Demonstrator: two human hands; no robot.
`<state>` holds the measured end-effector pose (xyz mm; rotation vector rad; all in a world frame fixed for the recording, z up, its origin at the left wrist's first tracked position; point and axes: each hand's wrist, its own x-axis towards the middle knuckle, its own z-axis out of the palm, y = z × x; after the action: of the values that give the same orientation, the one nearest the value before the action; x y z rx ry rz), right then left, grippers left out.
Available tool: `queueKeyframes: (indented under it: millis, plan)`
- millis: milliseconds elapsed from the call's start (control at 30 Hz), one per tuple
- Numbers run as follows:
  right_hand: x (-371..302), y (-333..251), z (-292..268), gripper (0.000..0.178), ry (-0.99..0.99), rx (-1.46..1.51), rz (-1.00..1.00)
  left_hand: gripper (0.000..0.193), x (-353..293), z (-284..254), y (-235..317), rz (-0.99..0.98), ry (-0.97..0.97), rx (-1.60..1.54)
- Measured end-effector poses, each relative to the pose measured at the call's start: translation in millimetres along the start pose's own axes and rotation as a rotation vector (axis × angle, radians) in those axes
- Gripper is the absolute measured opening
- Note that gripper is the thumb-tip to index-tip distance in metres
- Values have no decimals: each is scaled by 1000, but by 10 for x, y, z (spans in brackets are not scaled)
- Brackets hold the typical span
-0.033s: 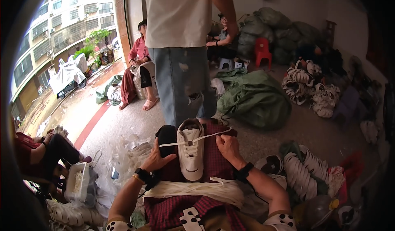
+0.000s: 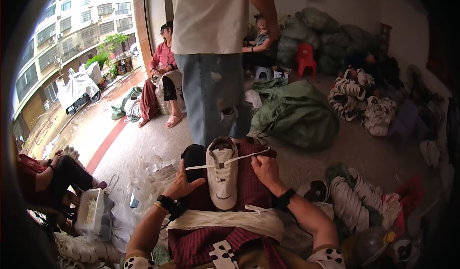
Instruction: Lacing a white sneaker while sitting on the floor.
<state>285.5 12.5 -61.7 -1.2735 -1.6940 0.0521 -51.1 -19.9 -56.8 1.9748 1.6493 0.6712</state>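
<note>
A white sneaker (image 2: 223, 185) rests on my lap, toe toward me, its lace threaded across the front. One end of the white shoelace (image 2: 200, 167) runs straight left to the fingers of my left hand (image 2: 181, 183), whose thumb stands apart; the exact grip is partly hidden. To the right, the other end slants up to my right hand (image 2: 266, 172), closed in a fist, and its tip sticks out beyond the knuckles. A bundle of loose white laces (image 2: 230, 223) lies across my lap, nearer me than the toe, over red-and-black checked cloth (image 2: 206, 242).
A person in jeans (image 2: 206, 96) stands just beyond my knees. Other people sit at the left and back. Bundled shoe parts (image 2: 350, 204) and a plastic bottle (image 2: 373, 245) lie at right; a white bin (image 2: 96, 211) stands left. A green sack (image 2: 299, 118) lies farther off.
The standing person has shifted very slightly. My hands, the sneaker and the stretched lace look almost the same.
</note>
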Motion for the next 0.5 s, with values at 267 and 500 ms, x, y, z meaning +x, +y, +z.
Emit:
queueKeyframes:
  millis: [267, 500]
  plan:
    - [9, 20, 6, 40, 76, 6, -79, 130, 15, -28, 86, -24, -10, 7]
    - [2, -14, -5, 38, -2, -21, -15, 132, 2, 3, -3, -28, 9, 40]
